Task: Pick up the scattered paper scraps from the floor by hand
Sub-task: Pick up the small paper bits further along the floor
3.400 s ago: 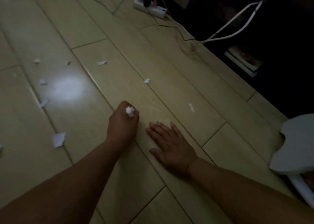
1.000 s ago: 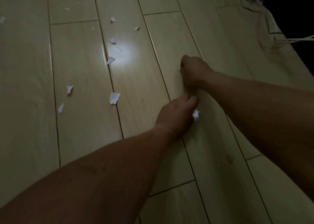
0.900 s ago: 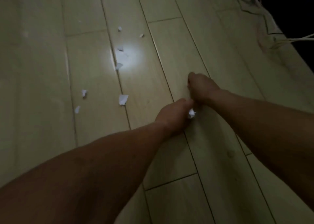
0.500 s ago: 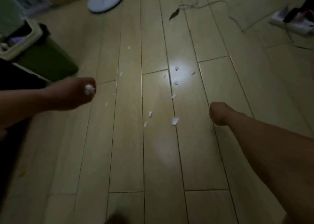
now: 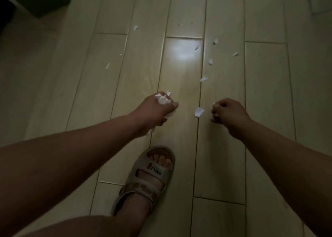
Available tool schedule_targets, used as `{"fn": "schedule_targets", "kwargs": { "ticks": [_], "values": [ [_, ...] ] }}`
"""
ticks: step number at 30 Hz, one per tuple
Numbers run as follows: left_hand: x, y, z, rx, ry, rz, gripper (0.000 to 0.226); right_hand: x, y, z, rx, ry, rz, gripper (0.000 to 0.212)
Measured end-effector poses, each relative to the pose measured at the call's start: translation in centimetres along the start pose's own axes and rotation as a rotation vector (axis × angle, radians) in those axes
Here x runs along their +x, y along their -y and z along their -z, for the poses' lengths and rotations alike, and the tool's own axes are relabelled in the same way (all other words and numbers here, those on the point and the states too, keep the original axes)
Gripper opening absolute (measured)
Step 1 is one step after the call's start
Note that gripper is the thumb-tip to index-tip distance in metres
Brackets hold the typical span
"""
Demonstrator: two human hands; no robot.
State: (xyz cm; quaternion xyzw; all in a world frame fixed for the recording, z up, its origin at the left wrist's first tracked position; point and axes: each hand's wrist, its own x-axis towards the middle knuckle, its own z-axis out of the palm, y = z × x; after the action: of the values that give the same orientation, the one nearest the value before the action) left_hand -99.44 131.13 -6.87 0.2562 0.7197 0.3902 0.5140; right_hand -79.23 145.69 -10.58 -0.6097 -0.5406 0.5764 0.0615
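Several paper scraps [image 5: 203, 79] lie mid-frame and upper right on the floor [image 5: 265, 93]. Since a half-second ago we have stepped up to them. Our left hand [image 5: 156, 111] clenches a white wad [image 5: 163, 100]; our right hand [image 5: 228, 114] curls, seemingly pinching a fleck [image 5: 214, 103]. The nearest scrap [image 5: 199, 111] lies between both hands, within reach.

Dim room of a home, by its pale plank floor [image 5: 224, 164] and a bare foot [image 5: 133, 207] in a strapped sandal [image 5: 159, 173].
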Motion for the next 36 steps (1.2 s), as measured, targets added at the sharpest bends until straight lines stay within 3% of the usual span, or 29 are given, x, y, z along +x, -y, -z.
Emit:
{"fn": "schedule_targets", "kwargs": {
  "ticks": [3,7,12,15,17,19,22,25,27,30,33,36],
  "values": [
    [0.5,0.5,-2.0,-0.427,-0.004,0.215,0.017,-1.5,3.4,-3.3,0.019,0.048,0.144,0.013],
    [2.1,1.1,-3.9,-0.866,0.137,0.369,0.038,-2.5,3.9,-8.1,-0.205,0.040,0.399,0.011],
    [2.2,1.9,-1.0,-1.064,0.071,0.441,0.049,-3.1,2.9,-13.6,-0.302,-0.038,0.492,0.014],
    [2.4,1.6,0.7,-1.099,-0.006,0.492,0.041,-3.3,3.5,-15.6,-0.379,-0.161,0.589,0.011],
    [2.9,1.5,1.2,-1.142,-0.078,0.487,0.029,-3.2,4.2,-16.5,-0.250,-0.174,0.567,0.014],
    [3.8,1.6,1.4,-1.180,-0.130,0.454,0.026,-2.7,4.9,-17.1,-0.028,-0.124,0.439,0.020],
    [4.9,1.9,1.8,-1.143,-0.127,0.389,0.046,-2.2,5.6,-17.0,0.137,0.030,0.305,0.022],
    [5.9,2.6,3.3,-1.099,-0.075,0.339,0.027,-1.4,5.1,-14.4,0.137,0.115,0.304,0.035],
    [6.5,3.5,4.7,-1.047,-0.086,0.346,0.018,-0.2,4.1,-10.9,0.002,0.047,0.306,0.036],
    [6.8,4.7,6.2,-0.867,-0.082,0.354,0.020,2.1,1.9,-5.4,-0.417,-0.107,0.305,0.035],
    [7.1,5.4,7.2,-0.732,-0.077,0.337,0.023,3.5,0.0,-3.8,-0.721,0.019,0.268,0.051],
    [7.2,5.6,7.9,-0.692,-0.084,0.321,0.025,3.7,-1.8,-4.6,-0.874,0.076,0.349,0.034]
  ]
}}
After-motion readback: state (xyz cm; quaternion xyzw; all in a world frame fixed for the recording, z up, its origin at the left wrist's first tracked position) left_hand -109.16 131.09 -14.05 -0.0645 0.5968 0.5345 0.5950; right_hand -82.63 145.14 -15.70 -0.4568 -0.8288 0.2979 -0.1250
